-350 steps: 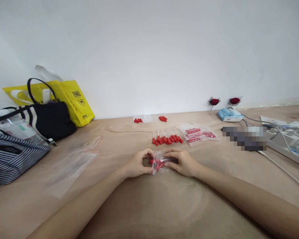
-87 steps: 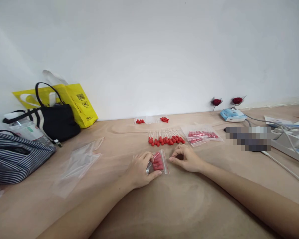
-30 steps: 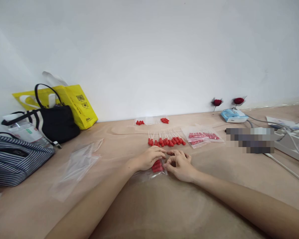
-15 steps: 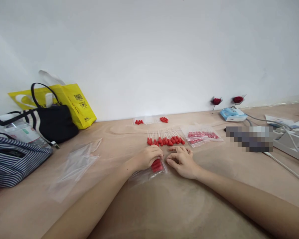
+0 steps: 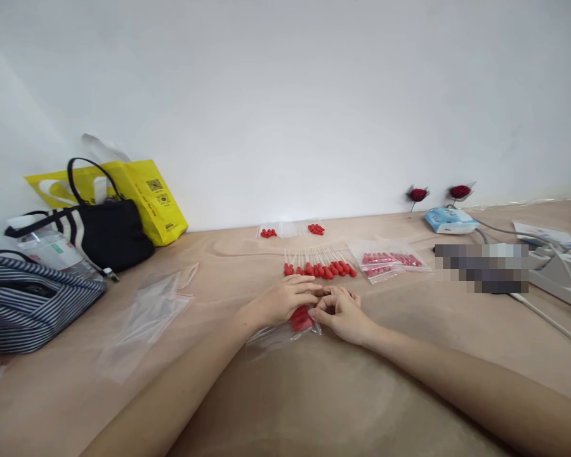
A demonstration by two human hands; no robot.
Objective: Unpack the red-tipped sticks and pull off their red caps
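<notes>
A small clear zip bag (image 5: 285, 329) with red-tipped pieces inside lies flat on the tan table (image 5: 314, 393). My left hand (image 5: 285, 298) rests palm down on the bag, fingers together pressing its far edge. My right hand (image 5: 340, 312) pinches the same edge with curled fingers, touching the left fingertips. Just beyond them lies a row of loose red-tipped sticks (image 5: 320, 266). Filled bags (image 5: 387, 261) lie to the right of that row.
Empty clear bags (image 5: 150, 311) lie at left. A striped bag (image 5: 28, 301), a black handbag (image 5: 107, 231) and a yellow bag (image 5: 145, 193) stand at far left. Two small red piles (image 5: 292, 230) sit by the wall. A blue pack (image 5: 450, 219), cables and a white box (image 5: 559, 273) occupy the right.
Over the last second both hands stayed on the bag's far edge; my right hand opened flat briefly, then curled back into a pinch against the left fingertips.
</notes>
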